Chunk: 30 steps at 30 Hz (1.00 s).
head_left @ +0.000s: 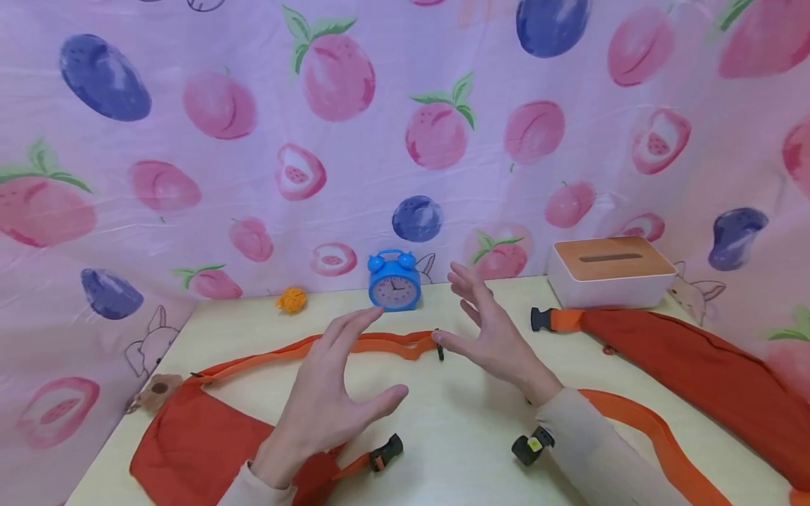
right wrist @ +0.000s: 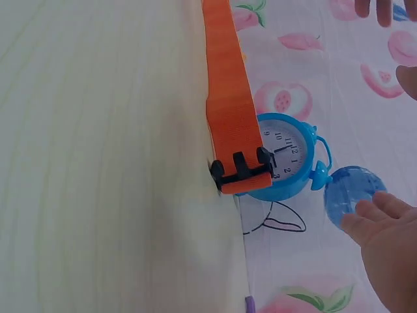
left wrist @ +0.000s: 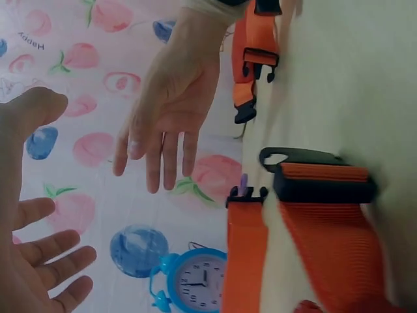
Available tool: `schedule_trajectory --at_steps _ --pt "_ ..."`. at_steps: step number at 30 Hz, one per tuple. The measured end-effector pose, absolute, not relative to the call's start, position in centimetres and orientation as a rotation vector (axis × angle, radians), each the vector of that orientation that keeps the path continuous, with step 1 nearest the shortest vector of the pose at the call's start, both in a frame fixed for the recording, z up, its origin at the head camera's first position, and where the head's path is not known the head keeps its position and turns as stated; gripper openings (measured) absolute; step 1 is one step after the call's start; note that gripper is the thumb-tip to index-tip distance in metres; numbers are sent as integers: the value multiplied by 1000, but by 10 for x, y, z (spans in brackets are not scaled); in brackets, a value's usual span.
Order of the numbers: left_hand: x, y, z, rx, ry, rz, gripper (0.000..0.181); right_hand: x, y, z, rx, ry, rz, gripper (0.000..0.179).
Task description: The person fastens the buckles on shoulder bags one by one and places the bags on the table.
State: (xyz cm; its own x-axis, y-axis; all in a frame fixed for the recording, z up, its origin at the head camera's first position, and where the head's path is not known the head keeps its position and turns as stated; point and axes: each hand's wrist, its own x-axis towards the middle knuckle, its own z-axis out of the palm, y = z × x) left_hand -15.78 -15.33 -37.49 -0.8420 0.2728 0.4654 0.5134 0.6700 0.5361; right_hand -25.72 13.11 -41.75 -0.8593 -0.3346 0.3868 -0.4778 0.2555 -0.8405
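Note:
Both bare hands are raised over the middle of the table, fingers spread and nothing in them. My left hand is above the right part of a red-orange waist bag lying at the front left. Near that hand's wrist lies the bag's black buckle socket on a short strap. My right hand is held to the right of it, palm facing the left hand. The bag's long orange strap runs across the table, its black buckle prong end just behind the right thumb.
A second red-orange waist bag lies at the right, with a black buckle and a loose orange strap. A blue alarm clock, an orange pompom-like ball and a white tissue box stand along the back. A brown plush charm lies at left.

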Motion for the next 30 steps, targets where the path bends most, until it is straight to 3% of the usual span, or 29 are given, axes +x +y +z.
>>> schedule_trajectory --at_steps 7,18,30 --pt "-147 -168 -396 -642 -2548 -1176 78 -262 127 -426 751 -2366 1813 100" --pt "-140 -179 -440 -818 -2578 -1407 77 -267 118 -445 747 -2401 1966 96" --pt "-145 -184 -451 -689 -2839 -1623 57 -274 122 -469 672 -2528 1993 86"
